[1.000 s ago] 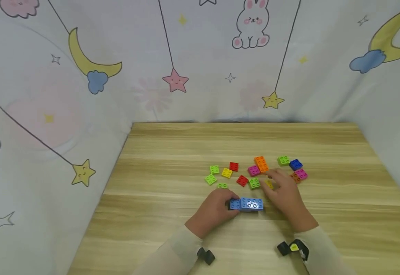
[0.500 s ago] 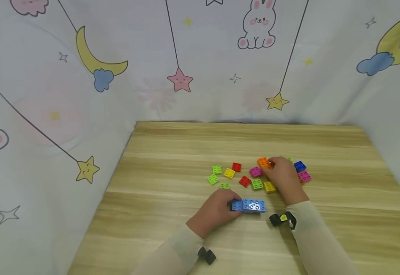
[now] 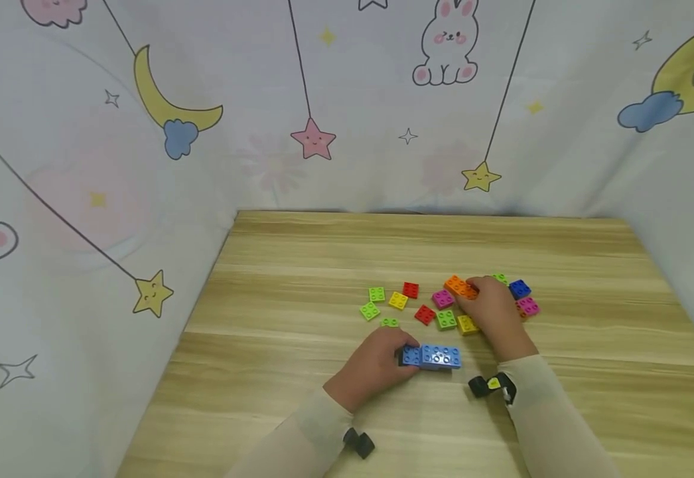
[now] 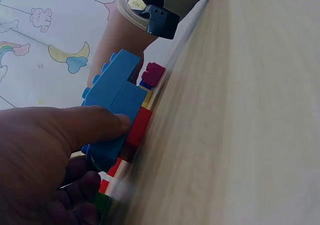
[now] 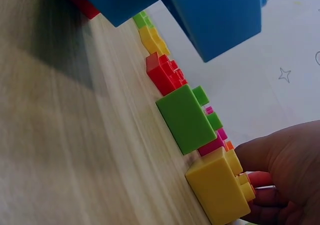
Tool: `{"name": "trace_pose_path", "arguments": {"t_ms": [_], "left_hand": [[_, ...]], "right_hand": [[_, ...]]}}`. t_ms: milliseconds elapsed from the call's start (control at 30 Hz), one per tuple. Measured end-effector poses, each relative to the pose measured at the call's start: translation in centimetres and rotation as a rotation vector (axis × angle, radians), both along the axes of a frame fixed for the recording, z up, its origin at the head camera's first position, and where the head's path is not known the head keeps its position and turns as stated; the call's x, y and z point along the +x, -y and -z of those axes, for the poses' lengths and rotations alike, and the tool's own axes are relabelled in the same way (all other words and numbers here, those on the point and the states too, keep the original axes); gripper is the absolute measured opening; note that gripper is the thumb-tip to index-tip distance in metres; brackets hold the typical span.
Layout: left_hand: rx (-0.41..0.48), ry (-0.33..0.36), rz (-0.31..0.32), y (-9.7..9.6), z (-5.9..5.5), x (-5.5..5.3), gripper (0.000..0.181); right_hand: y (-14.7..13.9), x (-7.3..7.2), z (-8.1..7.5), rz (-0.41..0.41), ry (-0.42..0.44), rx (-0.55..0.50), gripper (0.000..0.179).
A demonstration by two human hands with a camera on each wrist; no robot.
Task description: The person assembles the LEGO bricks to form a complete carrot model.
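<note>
My left hand (image 3: 373, 364) grips a stack of blue toy building bricks (image 3: 439, 356) at its left end. In the left wrist view, the thumb presses the side of the blue bricks (image 4: 112, 85), and a red brick (image 4: 137, 130) shows beneath them. Farther back on the table, my right hand (image 3: 493, 312) pinches the right end of an orange brick (image 3: 459, 287). That brick lies slanted behind a magenta brick (image 3: 442, 299). Close in front of the right hand sit a yellow brick (image 3: 468, 324) and a green brick (image 3: 446, 320); the right fingertips are partly hidden.
Left of the orange brick, small red (image 3: 411, 290), yellow (image 3: 398, 301) and light green bricks (image 3: 376, 294) lie scattered. Beyond the right hand are a blue brick (image 3: 520, 289) and a magenta brick (image 3: 528, 305). A printed curtain (image 3: 353, 179) borders the wooden table (image 3: 299, 265).
My right hand has moved forward onto the orange brick and taken hold of it, and the brick has turned to a flatter slant. The left hand keeps its grip on the blue stack.
</note>
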State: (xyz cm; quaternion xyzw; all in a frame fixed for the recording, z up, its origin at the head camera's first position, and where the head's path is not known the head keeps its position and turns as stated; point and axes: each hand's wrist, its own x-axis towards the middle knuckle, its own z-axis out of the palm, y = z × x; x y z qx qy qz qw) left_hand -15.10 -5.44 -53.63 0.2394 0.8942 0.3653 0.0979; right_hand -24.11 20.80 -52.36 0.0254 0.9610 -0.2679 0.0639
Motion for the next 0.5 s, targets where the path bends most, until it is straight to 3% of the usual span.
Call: {"name": "trace_pose_path", "arguments": {"t_ms": [500], "left_hand": [[-0.011,-0.008,0.002,-0.12,0.09,0.06,0.034]], "right_hand": [[-0.43,0.37,0.37,-0.001,-0.045,0.011,0.056]]}}
